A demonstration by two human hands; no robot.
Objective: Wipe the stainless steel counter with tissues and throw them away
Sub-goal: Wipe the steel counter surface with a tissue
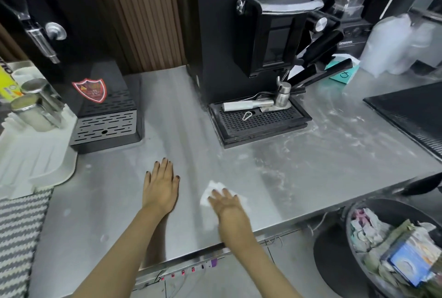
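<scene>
The stainless steel counter (181, 130) fills the middle of the view, with white smears and powder on its right half. My right hand (227, 206) lies flat with straight fingers on a white tissue (214, 188), pressing it onto the counter near the front edge. My left hand (161, 184) rests palm down on the bare steel just left of it, fingers straight and together. A black waste bin (354, 230) stands below the counter's front right corner, full of crumpled paper and a blue packet.
A black coffee grinder (241, 41) with its drip tray (260, 123) stands behind my hands. A second black machine and grille tray (105, 125) sit at the left, beside a white drainer (33, 161) with steel cups. A black mat (411, 115) lies at the right.
</scene>
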